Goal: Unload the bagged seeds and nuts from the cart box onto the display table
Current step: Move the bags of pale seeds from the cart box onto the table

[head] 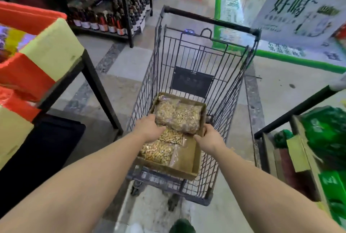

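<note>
Reaching into shallow brown cardboard box (194,159) in grey wire cart (232,86): left hand (149,128) gripping clear seed bag (179,116) edge; right hand (209,139) half-curled, touching box's right wall.

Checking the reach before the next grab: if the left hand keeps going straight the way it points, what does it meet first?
Probably the top bag of seeds: the left hand points up and right at its near-left edge, apparently already touching, though depth is unclear.
</note>
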### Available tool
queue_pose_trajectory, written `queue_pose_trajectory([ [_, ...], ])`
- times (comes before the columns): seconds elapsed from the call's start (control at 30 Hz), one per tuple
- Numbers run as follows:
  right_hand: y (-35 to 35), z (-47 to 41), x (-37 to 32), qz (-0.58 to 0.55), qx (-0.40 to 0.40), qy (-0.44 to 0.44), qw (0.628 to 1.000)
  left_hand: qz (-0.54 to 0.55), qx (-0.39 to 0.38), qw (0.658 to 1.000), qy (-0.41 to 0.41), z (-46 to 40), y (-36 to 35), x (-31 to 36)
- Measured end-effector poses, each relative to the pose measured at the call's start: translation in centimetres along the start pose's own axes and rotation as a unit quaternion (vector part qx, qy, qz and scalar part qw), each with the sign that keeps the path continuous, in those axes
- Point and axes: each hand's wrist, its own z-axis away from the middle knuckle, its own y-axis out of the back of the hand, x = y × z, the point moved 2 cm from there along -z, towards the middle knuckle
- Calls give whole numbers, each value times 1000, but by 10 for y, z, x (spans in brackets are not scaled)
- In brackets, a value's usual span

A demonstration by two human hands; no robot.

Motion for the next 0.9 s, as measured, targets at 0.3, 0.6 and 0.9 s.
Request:
queue_pose_trajectory([
  [0.3,41,-125,0,-23,-55,-9,998,177,-3,978,109,-78,-14,34],
  [0.6,-18,-198,10,-22,-135,-67,988,200,-14,959,199,-165,-38,6],
  [0.9,-82,-257,21,-120,-108,-171,972,199,-52,961,186,-263,-82,-11],
])
